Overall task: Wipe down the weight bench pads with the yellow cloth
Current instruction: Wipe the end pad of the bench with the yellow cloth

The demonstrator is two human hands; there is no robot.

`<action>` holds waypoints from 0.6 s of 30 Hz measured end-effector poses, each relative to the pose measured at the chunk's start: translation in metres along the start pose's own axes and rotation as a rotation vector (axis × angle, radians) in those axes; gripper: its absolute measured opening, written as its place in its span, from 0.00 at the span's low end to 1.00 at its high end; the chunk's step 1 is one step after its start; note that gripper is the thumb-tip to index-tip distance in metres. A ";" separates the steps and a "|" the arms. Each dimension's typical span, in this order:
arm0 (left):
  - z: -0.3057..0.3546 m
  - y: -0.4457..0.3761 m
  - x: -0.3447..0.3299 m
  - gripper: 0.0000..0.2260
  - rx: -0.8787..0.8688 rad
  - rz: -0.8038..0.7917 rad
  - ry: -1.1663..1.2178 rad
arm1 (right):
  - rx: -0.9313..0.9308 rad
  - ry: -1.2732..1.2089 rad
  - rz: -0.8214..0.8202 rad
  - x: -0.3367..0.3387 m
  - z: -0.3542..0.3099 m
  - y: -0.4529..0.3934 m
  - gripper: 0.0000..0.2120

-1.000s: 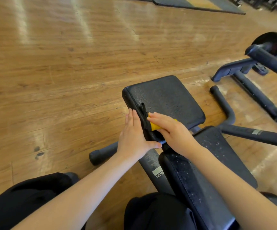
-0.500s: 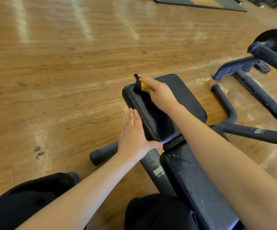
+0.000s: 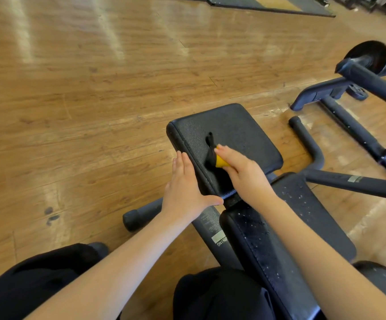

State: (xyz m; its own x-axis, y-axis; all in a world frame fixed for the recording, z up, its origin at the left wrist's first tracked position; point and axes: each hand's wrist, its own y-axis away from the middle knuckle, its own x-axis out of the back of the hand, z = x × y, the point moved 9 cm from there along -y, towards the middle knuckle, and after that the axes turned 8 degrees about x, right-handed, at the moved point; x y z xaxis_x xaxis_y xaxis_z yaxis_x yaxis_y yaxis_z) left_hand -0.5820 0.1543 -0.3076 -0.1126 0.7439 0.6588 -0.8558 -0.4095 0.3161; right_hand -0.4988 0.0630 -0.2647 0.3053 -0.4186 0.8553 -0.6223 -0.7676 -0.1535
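Your right hand (image 3: 242, 172) has come back from the far left corner of the seat pad (image 3: 240, 132), where it was half a second ago, and now sits over the middle of the pad's near half. A second ago it was nearer still, at the pad's near edge, so you are running long strokes out and back; that suggests the seat pad is well into its wipe.

The yellow cloth (image 3: 220, 162) is bunched under that hand, pressed to the pad. Your fingers (image 3: 227, 155) are curled down over it, so only a small yellow wedge shows, with a black tab or loop sticking out toward the far side.

Your left hand (image 3: 183, 185) lies flat against the pad's left side, fingers straight and together, thumb hooked round the near corner. It holds nothing and only steadies the pad.

By count: two hands, one cloth, two pads. The back pad (image 3: 286, 234), near you and to the right, is speckled with droplets or flecks and looks not yet wiped, so judge about half the job left. One other frame (image 3: 372, 88) stands far right on the wood floor (image 3: 83, 88).
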 end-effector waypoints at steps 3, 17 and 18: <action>0.002 -0.001 -0.001 0.59 0.002 0.001 0.023 | 0.033 0.023 -0.001 0.003 -0.003 0.029 0.23; 0.003 -0.003 -0.002 0.60 0.014 -0.023 -0.007 | -0.132 0.033 0.009 0.006 0.032 -0.131 0.19; 0.003 -0.003 -0.001 0.60 0.017 -0.020 -0.010 | -0.138 0.047 0.004 0.005 0.032 -0.136 0.19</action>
State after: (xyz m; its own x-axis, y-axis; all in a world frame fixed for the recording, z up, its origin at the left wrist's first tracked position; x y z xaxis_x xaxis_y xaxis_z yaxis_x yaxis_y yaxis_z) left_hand -0.5775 0.1531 -0.3077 -0.0899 0.7468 0.6590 -0.8494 -0.4030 0.3408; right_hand -0.3890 0.1499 -0.2556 0.2703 -0.3961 0.8775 -0.7175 -0.6906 -0.0907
